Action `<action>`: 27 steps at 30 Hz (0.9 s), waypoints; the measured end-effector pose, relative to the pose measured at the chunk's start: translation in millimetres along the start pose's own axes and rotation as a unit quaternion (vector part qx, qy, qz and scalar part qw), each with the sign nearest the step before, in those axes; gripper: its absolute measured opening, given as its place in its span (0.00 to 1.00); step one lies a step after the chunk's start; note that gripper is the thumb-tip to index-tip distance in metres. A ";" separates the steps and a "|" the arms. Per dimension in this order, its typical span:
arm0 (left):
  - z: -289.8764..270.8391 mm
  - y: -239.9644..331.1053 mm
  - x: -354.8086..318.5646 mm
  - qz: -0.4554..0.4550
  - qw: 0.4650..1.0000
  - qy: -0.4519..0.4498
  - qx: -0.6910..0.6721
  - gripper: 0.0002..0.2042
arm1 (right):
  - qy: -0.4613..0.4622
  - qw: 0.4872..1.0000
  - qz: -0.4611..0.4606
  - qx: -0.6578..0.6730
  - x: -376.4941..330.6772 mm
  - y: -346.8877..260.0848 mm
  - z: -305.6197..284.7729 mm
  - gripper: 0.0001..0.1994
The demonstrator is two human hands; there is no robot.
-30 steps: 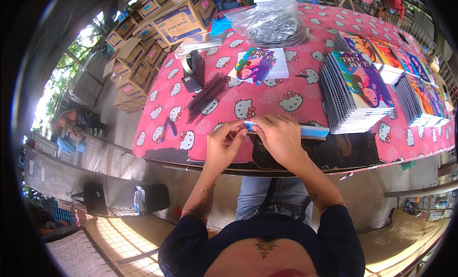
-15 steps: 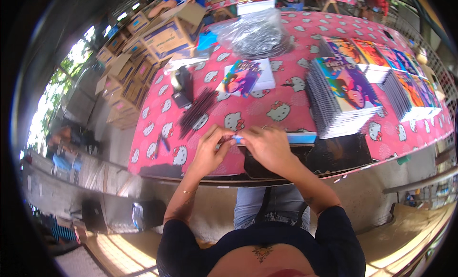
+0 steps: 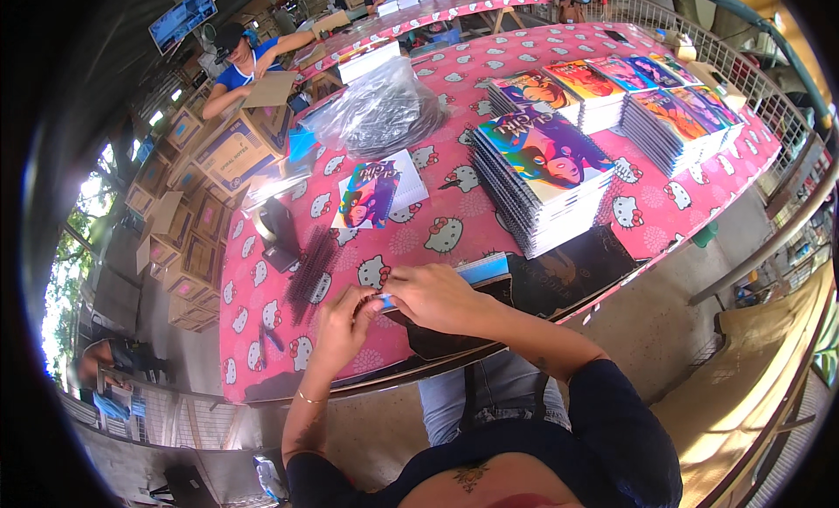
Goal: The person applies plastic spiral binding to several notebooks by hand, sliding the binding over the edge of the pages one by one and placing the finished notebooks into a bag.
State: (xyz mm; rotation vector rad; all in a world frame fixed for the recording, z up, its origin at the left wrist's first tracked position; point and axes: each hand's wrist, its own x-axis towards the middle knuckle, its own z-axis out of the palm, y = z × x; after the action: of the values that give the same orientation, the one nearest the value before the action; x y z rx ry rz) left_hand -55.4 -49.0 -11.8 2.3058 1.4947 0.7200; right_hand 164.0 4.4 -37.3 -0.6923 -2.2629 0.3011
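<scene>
My left hand (image 3: 343, 324) is closed, its thumb and fingers pinching the left end of a thin blue-edged notebook (image 3: 485, 268). Right beside it, my right hand (image 3: 430, 300) bends over the same notebook with its fingertips pressed at that end. Most of the notebook is hidden under my right hand and by the low angle; its blue and white edge shows to the right. Beneath lies a black mat (image 3: 572, 267) at the table's near edge. Left of my hands is a bundle of dark spiral coils (image 3: 312, 272).
Stacked spiral notebooks (image 3: 546, 180) with colourful covers stand at right. Loose covers (image 3: 371, 195), a tape dispenser (image 3: 276, 235) and a bag of black coils (image 3: 384, 114) lie farther off. Pens (image 3: 273, 340) lie left. Cartons (image 3: 236, 154) and a person in blue (image 3: 249, 71) are beyond.
The view has turned, so the table and stacks appear shifted left and tilted. My hands stay together at the same end of the notebook. The person in blue shows more fully.
</scene>
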 end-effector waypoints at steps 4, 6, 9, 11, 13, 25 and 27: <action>1.1 16.3 6.2 0.093 0.984 0.095 0.115 0.14 | 0.000 0.998 -0.010 -0.066 -8.3 -1.2 -13.3 0.10; 6.8 9.2 6.0 0.106 0.967 0.092 0.212 0.12 | -0.020 0.998 0.009 -0.063 -8.3 -1.1 -17.1 0.11; 24.1 18.1 17.1 0.128 0.916 0.238 0.295 0.11 | -0.037 0.998 0.032 -0.044 -4.3 -0.3 -18.0 0.10; 34.1 8.5 17.3 0.120 0.933 0.222 0.256 0.12 | -0.052 0.996 0.039 -0.054 -5.7 -0.1 -18.8 0.10; 39.5 -2.0 14.2 0.095 0.964 0.201 0.149 0.13 | -0.031 0.998 0.034 -0.042 -6.7 -0.6 -16.8 0.09; 112.7 21.9 -38.0 -0.039 0.947 0.161 0.276 0.46 | -0.001 0.998 0.005 -0.055 -8.0 4.0 -8.8 0.12; 112.6 19.6 -37.9 -0.016 0.947 0.207 0.246 0.46 | 0.001 0.999 -0.016 -0.052 -8.5 2.7 -8.0 0.14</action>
State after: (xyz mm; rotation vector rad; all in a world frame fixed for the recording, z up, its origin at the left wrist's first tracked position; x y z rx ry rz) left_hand 9.7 -89.2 -104.8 2.5831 2.0974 0.9578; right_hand 175.8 2.0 -37.8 -0.7084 -2.2989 0.1675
